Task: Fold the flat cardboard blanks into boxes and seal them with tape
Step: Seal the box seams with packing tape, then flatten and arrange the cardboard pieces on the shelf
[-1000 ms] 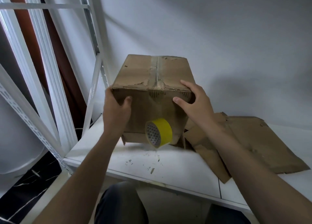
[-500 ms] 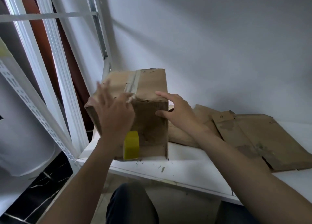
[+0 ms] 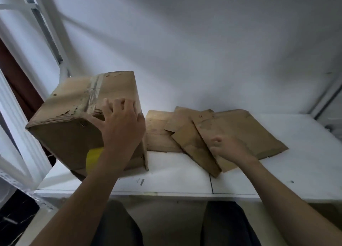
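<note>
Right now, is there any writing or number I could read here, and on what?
"24": small and faint, near a corner of one flat blank.
Box: the marks on its top are too blurred to read.
Yellow roll: no text shows.

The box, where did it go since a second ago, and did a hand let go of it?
The box slid left to the end of the shelf and now tilts. The right hand let go of it and moved right onto the flat blanks. The left hand kept hold, fingers hooked over its top edge. The yellow tape roll stayed by the left wrist; the blanks still lie flat.
</note>
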Demonstrator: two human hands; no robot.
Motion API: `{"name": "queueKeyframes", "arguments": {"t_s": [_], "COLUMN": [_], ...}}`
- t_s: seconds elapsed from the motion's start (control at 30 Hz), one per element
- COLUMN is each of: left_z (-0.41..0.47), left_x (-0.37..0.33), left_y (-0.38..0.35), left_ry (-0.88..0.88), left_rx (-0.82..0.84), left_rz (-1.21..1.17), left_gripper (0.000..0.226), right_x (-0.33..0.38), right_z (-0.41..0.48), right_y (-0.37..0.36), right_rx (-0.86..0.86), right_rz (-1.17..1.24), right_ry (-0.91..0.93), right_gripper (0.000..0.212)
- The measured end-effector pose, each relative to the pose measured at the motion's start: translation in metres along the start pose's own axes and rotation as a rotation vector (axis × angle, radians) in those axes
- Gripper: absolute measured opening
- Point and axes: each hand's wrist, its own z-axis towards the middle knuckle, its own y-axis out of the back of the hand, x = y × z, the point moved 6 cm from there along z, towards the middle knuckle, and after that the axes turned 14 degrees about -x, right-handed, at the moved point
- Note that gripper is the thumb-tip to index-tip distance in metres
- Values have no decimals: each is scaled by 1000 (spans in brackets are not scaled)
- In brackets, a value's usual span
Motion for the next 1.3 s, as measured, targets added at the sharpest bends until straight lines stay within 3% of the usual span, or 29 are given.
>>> {"name": "queueKeyframes", "arguments": {"t_s": [0.07,0.2,0.4,0.5,0.57,0.63,0.7,0.8,0.87,0.97,1.07,1.2,1.3], "left_z": [-2,-12,-22,-35,-55,-82,-111,-145,-162,-175,-179,-169,-158], "left_x": [-11,-40,-63,-87,-111,-130,-139,-143,-150,-158,-171,-180,-201], "left_y": [-5,-15,-25,-39,-64,-96,-134,-175,-188,-200,-204,-212,-208], "left_ry": [-5,-66,-99,-184,-259,-291,-166,262,547,862,1090,1144,1211], "left_rx": [10,30,-20,-31,44,224,491,862,1012,1047,1022,904,937], "left_rz": [11,55,154,72,-61,-168,-321,-536,-661,-729,-843,-899,-1087], "left_gripper": [43,47,44,46,43,45,49,53,57,71,52,30,20], "right_x": [-49,-111,-129,-130,-133,-137,-141,-143,-141,-135,-132,-135,-136], "right_z": [-5,-4,6,8,10,14,17,17,18,26,35,42,38], "right_y": [-14,-43,-47,-57,-65,-70,-72,-69,-59,-23,24,56,49], "right_rx": [36,88,52,88,99,67,24,6,-35,-176,-349,-399,-368], "right_rz": [-145,-182,-262,-354,-384,-377,-350,-311,-267,-28,233,292,304], "right_ry": [-58,-118,-21,83,150,194,224,296,315,314,336,315,354], "right_gripper": [49,84,91,100,99,92,78,49,38,32,31,33,33]}}
